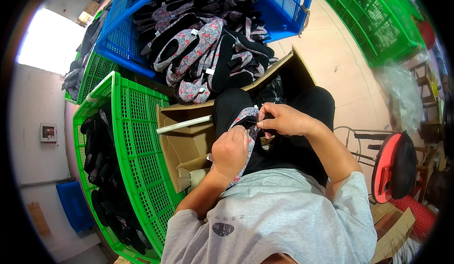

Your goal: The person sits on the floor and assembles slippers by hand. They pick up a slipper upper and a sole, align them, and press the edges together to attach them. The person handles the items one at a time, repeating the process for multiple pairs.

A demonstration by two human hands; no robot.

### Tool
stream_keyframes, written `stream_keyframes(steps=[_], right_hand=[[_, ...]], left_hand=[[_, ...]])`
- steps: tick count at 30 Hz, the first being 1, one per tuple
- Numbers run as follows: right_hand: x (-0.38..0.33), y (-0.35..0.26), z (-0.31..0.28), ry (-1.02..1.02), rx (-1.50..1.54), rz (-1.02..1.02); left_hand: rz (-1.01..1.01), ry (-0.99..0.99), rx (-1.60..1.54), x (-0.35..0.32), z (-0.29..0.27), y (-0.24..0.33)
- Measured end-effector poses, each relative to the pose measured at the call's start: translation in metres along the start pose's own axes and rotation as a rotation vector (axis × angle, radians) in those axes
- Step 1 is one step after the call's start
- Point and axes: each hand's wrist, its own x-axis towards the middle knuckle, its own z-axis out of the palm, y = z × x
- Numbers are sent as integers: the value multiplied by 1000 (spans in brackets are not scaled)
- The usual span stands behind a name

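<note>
In front of my lap, my left hand is closed round a grey-and-red floral slipper with a dark inside. The slipper stands roughly upright, its opening turned toward my right hand. My right hand pinches thumb and forefinger together at the slipper's edge. Whatever sits between those fingertips is too small to make out. A small white tag shows on the slipper near the left wrist. Beyond my knees lies a heap of similar floral slippers with black soles, several with white tags.
The heap fills a blue crate. A green crate of dark slippers stands left, another green crate at far right. An open cardboard box with a white bar is by my knees. A red-and-black stool stands right.
</note>
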Motion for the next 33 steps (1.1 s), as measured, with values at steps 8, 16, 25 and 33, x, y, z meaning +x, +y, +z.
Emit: stream_keyframes(steps=[8, 16, 25, 33], right_hand=[[5, 1, 2, 14, -67, -60], [6, -3, 0, 9, -47, 0], [9, 12, -3, 0, -53, -56], [-4, 71, 16, 96, 722, -236]], left_hand=[[-8, -21, -17, 0, 0, -1], [-22, -40, -14, 1, -2, 0], [0, -30, -43, 1, 0, 1], [17, 104, -118, 11, -13, -5]])
